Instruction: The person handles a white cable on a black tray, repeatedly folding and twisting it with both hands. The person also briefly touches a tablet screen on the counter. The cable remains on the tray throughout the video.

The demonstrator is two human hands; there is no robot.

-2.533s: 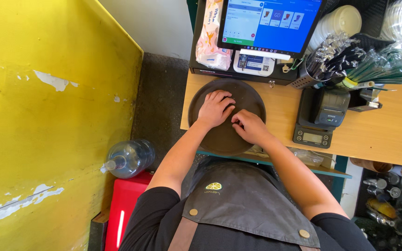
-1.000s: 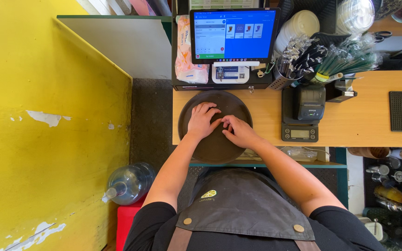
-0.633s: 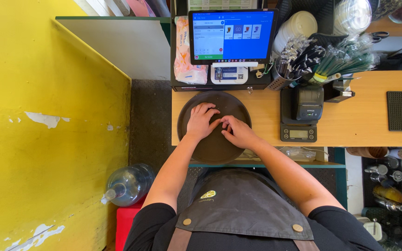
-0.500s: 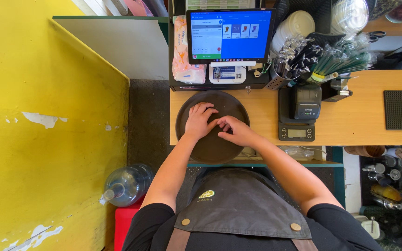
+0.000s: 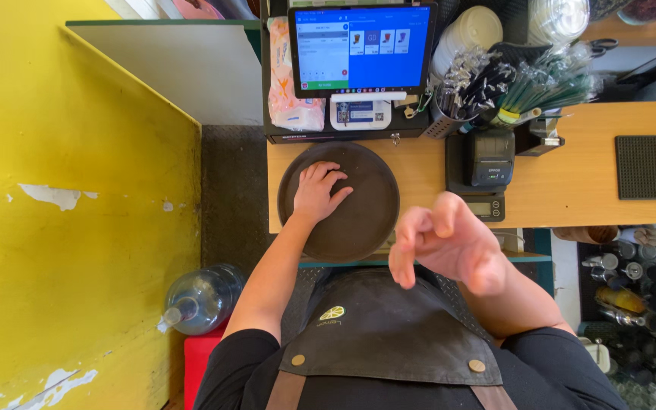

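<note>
A round dark tray (image 5: 366, 220) lies on the left end of a wooden counter (image 5: 563, 182). My left hand (image 5: 318, 192) rests flat on the tray's left half, fingers spread, holding nothing. My right hand (image 5: 446, 243) is raised off the counter toward the camera, to the right of the tray, with the fingers loosely curled and apart. Nothing shows in it.
Behind the tray stands a blue touch screen (image 5: 362, 47) on a stand, beside a pack of wipes (image 5: 291, 83). A small printer on a scale (image 5: 487, 163), straws (image 5: 540, 83), stacked cups (image 5: 472, 30) and a black mat (image 5: 653, 167) sit to the right. A yellow wall (image 5: 77, 250) and a water bottle (image 5: 200, 300) are at the left.
My right hand has lifted off the tray and come up toward the camera. My left hand stays on the tray. The view has shifted slightly.
</note>
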